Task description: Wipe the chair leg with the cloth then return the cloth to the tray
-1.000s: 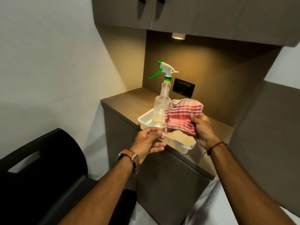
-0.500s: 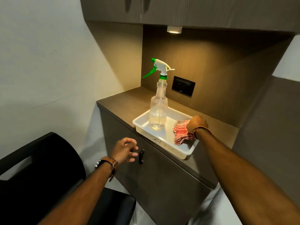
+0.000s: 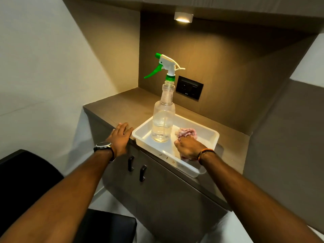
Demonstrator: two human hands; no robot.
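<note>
A red-and-white checked cloth lies bunched inside the white plastic tray on the brown counter. My right hand rests on top of the cloth inside the tray, fingers curled over it. My left hand lies flat and empty on the counter's front edge, just left of the tray. A black chair shows at the lower left; its legs are out of view.
A clear spray bottle with a green-and-white trigger head stands in the tray's left half, close to the cloth. Cabinet doors with two black handles sit under the counter. A black wall socket and upper cabinets lie behind.
My right hand lowered the cloth from above the tray into it and now presses on it. My left hand moved from mid-air onto the counter edge.
</note>
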